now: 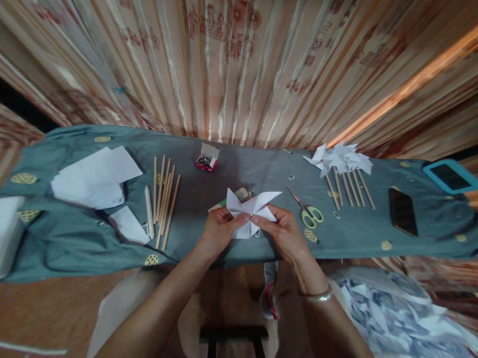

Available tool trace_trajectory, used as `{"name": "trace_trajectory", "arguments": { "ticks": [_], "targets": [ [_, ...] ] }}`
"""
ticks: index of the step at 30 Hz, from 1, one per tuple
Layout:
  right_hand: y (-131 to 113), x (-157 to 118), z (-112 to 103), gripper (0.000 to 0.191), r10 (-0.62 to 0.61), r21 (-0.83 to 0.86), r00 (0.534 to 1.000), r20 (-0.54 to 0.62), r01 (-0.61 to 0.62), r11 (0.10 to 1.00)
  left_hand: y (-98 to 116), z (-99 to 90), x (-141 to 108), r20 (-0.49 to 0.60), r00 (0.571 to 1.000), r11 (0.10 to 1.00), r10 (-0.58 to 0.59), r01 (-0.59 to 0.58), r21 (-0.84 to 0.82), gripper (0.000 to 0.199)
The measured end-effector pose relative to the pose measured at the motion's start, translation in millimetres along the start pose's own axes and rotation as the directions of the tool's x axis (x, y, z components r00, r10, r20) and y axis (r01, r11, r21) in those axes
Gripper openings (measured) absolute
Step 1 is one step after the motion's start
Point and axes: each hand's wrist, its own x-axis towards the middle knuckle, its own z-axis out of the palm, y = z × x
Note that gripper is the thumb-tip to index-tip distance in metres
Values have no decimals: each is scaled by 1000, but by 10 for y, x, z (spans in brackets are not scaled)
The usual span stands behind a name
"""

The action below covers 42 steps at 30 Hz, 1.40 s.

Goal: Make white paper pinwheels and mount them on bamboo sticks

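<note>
A white paper pinwheel is held over the near middle of the cloth-covered table. My left hand grips its left side, the thumb pressed near the centre. From the right, my right hand pinches it, and its thumb meets the other at the middle, where a small shiny spot shows. The fingers behind the paper are hidden. Partly covered by the pinwheel lies a small green and brown item that I cannot make out. Scissors with yellow-green handles rest just right of my right hand.
Left on the cloth are white paper sheets, wooden sticks and a small red box of metal pieces. Finished pinwheels on sticks, a phone and a blue-framed tablet lie right. A bag of paper pieces stands below.
</note>
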Motion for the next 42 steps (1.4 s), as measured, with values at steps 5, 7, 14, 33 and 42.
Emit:
{"name": "trace_trajectory", "arguments": {
  "ticks": [5, 7, 14, 33, 42],
  "targets": [
    [-8, -13, 39, 31, -32, -5, 999, 8, 32, 999, 29, -27, -18, 7, 1000, 999, -22, 22, -36, 42],
    [-21, -17, 42, 31, -17, -9, 1000, 8, 17, 1000, 38, -32, -22, 9, 1000, 999, -22, 22, -31, 42],
    [-40, -39, 55, 30, -29, -36, 999, 21, 30, 999, 36, -63, -31, 38, 999, 1000, 1, 0, -25, 41],
    [35, -16, 139, 33, -13, -22, 1000, -16, 13, 1000, 94, -145, -59, 5, 1000, 1000, 0, 0, 9, 41],
    [26, -19, 241, 33, -20, -40, 1000, 10, 20, 999, 98, -217, -97, -22, 1000, 1000, 20, -19, 24, 38]
  ]
}}
